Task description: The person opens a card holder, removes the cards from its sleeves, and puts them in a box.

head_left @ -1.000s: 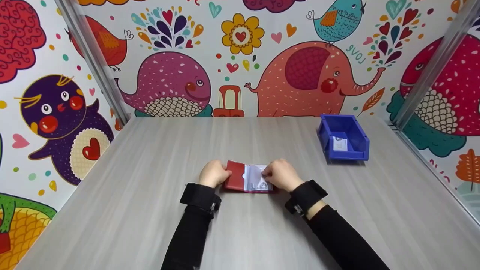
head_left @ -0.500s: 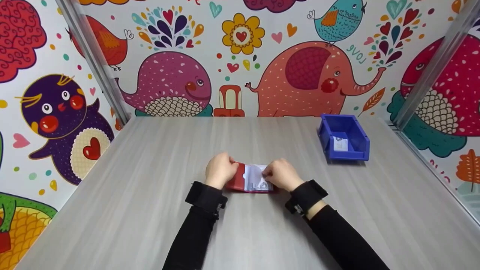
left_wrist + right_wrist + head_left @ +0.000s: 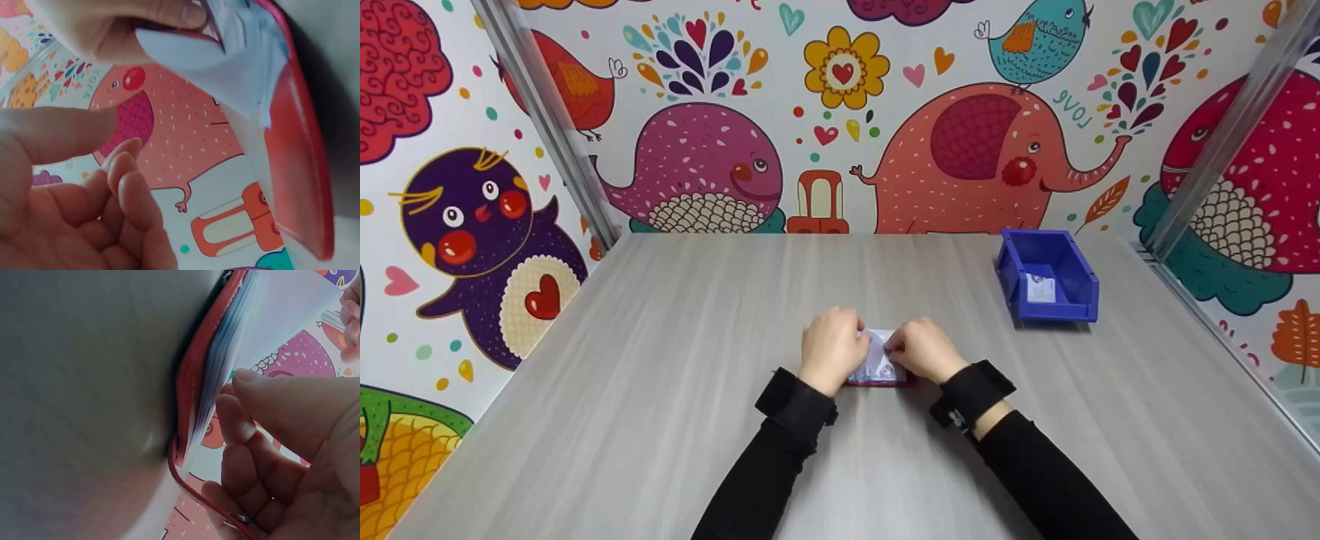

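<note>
A red card holder point(image 3: 298, 163) lies spread on the table, its clear plastic sleeves point(image 3: 877, 369) fanned up from the spine. My right hand point(image 3: 928, 351) pinches a sleeve between thumb and index finger at the right side; the right wrist view shows the thumb point(image 3: 292, 394) at the edge of the stack. Over the holder's left cover is my left hand point(image 3: 834, 349), hiding that cover in the head view. Its fingers point(image 3: 138, 202) are loosely curled, with a gap to the thumb and nothing between them. A red strap point(image 3: 197, 495) with a metal snap hangs beside the right fingers.
A blue bin point(image 3: 1054, 312) stands at the back right of the table, with a white card point(image 3: 1040, 288) inside. Printed cartoon panels point(image 3: 825, 75) enclose the table at the back and sides, joined by metal posts point(image 3: 547, 120).
My left hand has moved right, from gripping the red cover's left edge to over the sleeves near my right hand. My right hand stays in place.
</note>
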Demonstrator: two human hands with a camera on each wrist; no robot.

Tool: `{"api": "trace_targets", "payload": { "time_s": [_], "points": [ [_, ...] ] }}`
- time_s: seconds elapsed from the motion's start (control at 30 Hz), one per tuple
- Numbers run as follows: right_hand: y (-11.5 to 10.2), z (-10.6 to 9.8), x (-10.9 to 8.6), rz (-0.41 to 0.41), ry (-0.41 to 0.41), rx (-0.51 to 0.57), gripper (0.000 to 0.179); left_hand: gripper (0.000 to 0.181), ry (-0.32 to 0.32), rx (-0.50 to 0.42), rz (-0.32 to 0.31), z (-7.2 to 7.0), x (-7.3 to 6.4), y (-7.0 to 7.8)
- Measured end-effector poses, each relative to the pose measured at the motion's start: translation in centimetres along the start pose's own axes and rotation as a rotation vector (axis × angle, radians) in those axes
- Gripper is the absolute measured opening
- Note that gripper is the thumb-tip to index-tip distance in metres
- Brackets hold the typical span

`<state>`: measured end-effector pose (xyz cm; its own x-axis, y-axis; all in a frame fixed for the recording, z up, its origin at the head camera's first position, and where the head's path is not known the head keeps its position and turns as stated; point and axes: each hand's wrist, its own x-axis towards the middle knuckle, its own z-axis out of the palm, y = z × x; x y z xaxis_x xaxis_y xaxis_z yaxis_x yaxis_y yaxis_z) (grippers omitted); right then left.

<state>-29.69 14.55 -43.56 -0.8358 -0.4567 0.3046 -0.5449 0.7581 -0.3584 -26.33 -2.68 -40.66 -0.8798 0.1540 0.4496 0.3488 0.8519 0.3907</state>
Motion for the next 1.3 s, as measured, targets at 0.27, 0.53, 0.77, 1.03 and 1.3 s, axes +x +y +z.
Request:
{"api": "trace_targets", "payload": {
  "time_s": [0.27,0.53,0.77,1.03,1.3],
  "points": [
    [0.0,0.1,0.0,0.003,0.013,-0.019,0.017,0.019,-0.005,0.149,0.106,1.1,-0.6,1.0],
    [-0.1,0.1,0.0,0.005,0.013,-0.014,0.012,0.028,-0.062,0.245,0.117,1.9,-0.8,1.4],
    [0.1,0.1,0.0,-0.017,0.006,-0.013,0.012,0.028,-0.084,0.280,0.130,2.0,-0.9,1.4],
    [0.2,0.0,0.1,-0.026,-0.006,-0.003,0.015,0.025,-0.069,0.320,0.145,2.4,-1.1,1.3],
    [0.2,0.0,0.0,-0.030,0.006,-0.010,0.016,0.016,-0.055,0.344,0.144,2.5,-1.1,1.3]
  ]
}}
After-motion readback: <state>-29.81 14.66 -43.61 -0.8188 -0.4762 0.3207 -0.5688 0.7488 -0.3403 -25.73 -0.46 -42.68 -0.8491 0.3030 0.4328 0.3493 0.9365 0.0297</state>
